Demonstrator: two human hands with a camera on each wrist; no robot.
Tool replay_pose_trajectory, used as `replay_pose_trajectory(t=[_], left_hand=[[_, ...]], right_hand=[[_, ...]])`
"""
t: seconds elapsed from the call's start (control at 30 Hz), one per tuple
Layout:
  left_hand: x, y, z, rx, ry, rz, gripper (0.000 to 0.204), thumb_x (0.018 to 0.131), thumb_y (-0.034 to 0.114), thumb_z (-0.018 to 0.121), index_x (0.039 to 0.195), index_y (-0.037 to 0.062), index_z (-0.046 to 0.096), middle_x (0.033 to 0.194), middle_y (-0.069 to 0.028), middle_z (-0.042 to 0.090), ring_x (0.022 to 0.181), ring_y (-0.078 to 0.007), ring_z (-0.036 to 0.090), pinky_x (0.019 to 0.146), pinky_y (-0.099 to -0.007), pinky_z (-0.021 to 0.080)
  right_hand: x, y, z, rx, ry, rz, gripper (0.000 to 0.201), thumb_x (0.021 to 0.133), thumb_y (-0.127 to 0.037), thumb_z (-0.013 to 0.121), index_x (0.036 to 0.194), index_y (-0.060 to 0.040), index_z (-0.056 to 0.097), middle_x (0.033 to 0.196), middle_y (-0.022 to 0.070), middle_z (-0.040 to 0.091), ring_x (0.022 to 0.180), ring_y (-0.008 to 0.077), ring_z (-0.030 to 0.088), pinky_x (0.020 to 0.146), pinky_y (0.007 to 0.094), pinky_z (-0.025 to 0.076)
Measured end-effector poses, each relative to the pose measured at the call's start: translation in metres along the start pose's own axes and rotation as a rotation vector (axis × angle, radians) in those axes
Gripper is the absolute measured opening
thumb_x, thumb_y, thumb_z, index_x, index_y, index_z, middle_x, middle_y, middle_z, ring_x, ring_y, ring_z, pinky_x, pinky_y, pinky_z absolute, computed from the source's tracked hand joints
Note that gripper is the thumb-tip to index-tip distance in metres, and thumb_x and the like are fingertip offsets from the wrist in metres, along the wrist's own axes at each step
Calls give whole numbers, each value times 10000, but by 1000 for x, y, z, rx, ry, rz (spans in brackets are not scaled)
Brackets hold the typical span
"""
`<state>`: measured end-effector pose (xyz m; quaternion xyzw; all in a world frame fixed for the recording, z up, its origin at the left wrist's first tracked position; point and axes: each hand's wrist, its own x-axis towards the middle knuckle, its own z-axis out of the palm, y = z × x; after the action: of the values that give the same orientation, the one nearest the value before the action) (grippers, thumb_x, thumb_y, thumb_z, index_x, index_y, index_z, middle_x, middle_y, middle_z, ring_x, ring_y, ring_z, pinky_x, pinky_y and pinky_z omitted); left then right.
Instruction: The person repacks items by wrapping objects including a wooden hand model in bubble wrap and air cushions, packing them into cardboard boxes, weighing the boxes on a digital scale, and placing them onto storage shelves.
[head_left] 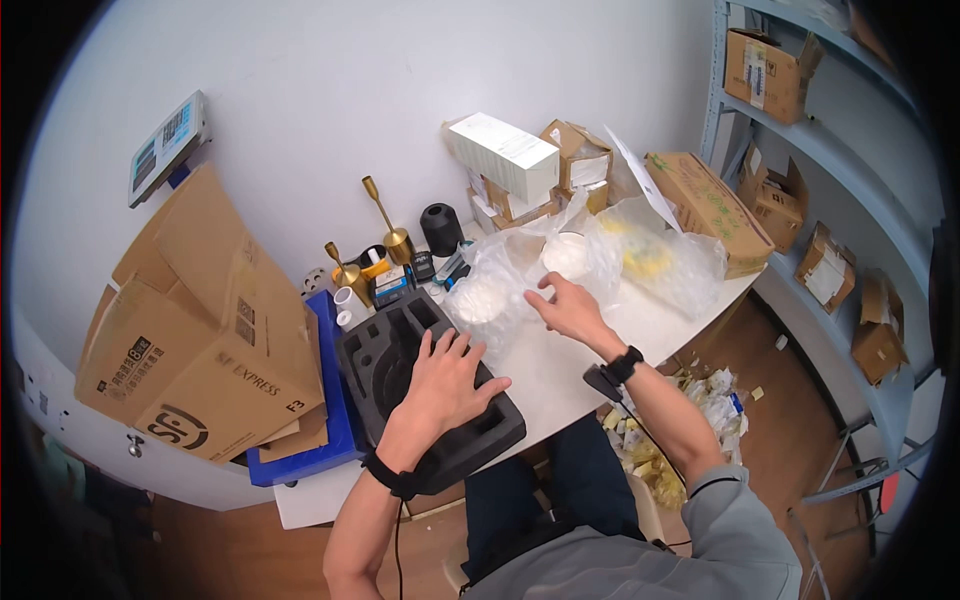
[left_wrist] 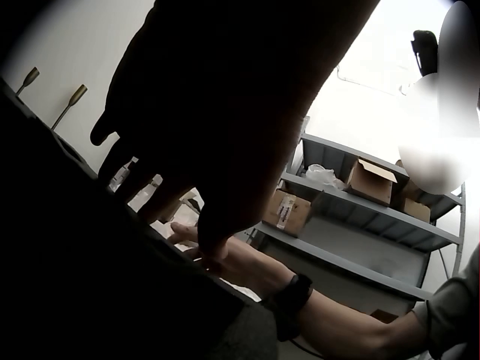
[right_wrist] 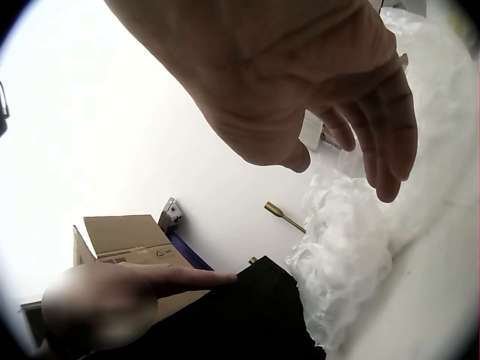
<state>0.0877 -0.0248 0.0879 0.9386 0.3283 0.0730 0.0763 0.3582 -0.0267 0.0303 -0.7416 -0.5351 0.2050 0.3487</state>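
A black foam tray (head_left: 485, 440) with cut-out recesses lies at the table's near edge. The left hand (head_left: 440, 385) rests on it with fingers spread. In the left wrist view that hand (left_wrist: 195, 127) is a dark shape over the dark foam. The right hand (head_left: 572, 312) hovers by clear plastic bags (head_left: 490, 295) with white contents, fingers loosely bent and holding nothing. From the right wrist view, the right hand (right_wrist: 330, 97) hangs above the crumpled plastic (right_wrist: 345, 247), its thumb apart from the fingers.
Left of the foam stand a large cardboard box (head_left: 200, 330) and a blue tray (head_left: 330, 445). Behind it are brass holders (head_left: 397, 245) and a black cylinder (head_left: 441, 230). A white box (head_left: 505, 158) and cartons stand at the back; grey shelving (head_left: 840, 165) is right.
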Motion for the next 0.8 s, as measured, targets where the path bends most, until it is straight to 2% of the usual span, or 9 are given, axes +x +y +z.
replay_pose_trajectory(t=[0.03, 0.07, 0.13, 0.17, 0.27, 0.33, 0.43, 0.6, 0.8], left_hand=[[-3, 0, 8, 104, 30, 13, 711, 931, 565, 645, 1378, 13, 598, 1399, -238, 581, 1364, -391, 499, 1209, -543, 287], [-4, 0, 12, 209, 68, 31, 716, 934, 593, 626, 1359, 17, 619, 1463, -231, 537, 1417, -393, 447, 1222, -542, 262], [-7, 2, 7, 198, 42, 28, 710, 941, 598, 611, 1344, 14, 632, 1481, -234, 520, 1433, -403, 425, 1228, -541, 251], [-7, 2, 4, 178, 22, 16, 705, 948, 603, 597, 1329, 12, 644, 1499, -236, 502, 1449, -414, 402, 1235, -539, 239], [-9, 1, 8, 179, 28, 19, 703, 947, 602, 600, 1329, 13, 645, 1489, -238, 510, 1444, -410, 411, 1238, -535, 234], [-10, 4, 8, 182, 30, 11, 690, 952, 594, 599, 1321, 13, 649, 1487, -239, 513, 1444, -409, 412, 1238, -534, 236], [-11, 2, 8, 159, 53, 10, 657, 964, 570, 596, 1302, 10, 659, 1479, -240, 520, 1440, -402, 419, 1237, -532, 238], [-9, -3, 8, 65, 85, -9, 624, 982, 530, 594, 1307, 0, 643, 1445, -245, 550, 1413, -396, 459, 1239, -537, 229], [4, -7, -6, -386, 206, -207, 692, 988, 504, 606, 1422, -28, 526, 1404, -273, 578, 1352, -402, 535, 1142, -480, 391]], right_hand=[[7, -24, 6, 56, -137, 93, 610, 922, -532, 611, 1299, -52, 592, 912, 175, 760, 664, 271, 745, 638, 379, 586], [13, -33, 16, 65, -134, 97, 610, 922, -532, 611, 1299, -52, 592, 912, 175, 760, 664, 271, 745, 638, 379, 586], [30, -39, 34, 30, -227, 125, 733, 913, -553, 608, 1435, -51, 493, 894, 165, 756, 624, 231, 743, 582, 339, 600], [40, -39, 41, 33, -225, 122, 733, 913, -553, 608, 1435, -51, 493, 894, 165, 756, 624, 231, 743, 582, 339, 600], [53, -24, 68, 76, -273, 207, 747, 883, -418, 634, 1497, -45, 431, 952, 175, 754, 641, 246, 751, 601, 366, 627], [59, -11, 77, 302, -206, 236, 710, 828, -251, 625, 1481, -27, 457, 1024, 207, 741, 685, 299, 754, 589, 397, 631], [70, 13, 96, 435, -102, 180, 668, 770, -139, 597, 1420, -6, 527, 1093, 236, 720, 775, 353, 752, 582, 424, 635], [66, 20, 93, 469, 2, 117, 586, 783, -136, 606, 1353, 4, 590, 1127, 247, 707, 845, 363, 742, 573, 426, 635], [59, 13, 67, 564, 53, 31, 582, 802, -150, 610, 1365, -4, 587, 1089, 237, 716, 813, 319, 740, 564, 418, 629]])
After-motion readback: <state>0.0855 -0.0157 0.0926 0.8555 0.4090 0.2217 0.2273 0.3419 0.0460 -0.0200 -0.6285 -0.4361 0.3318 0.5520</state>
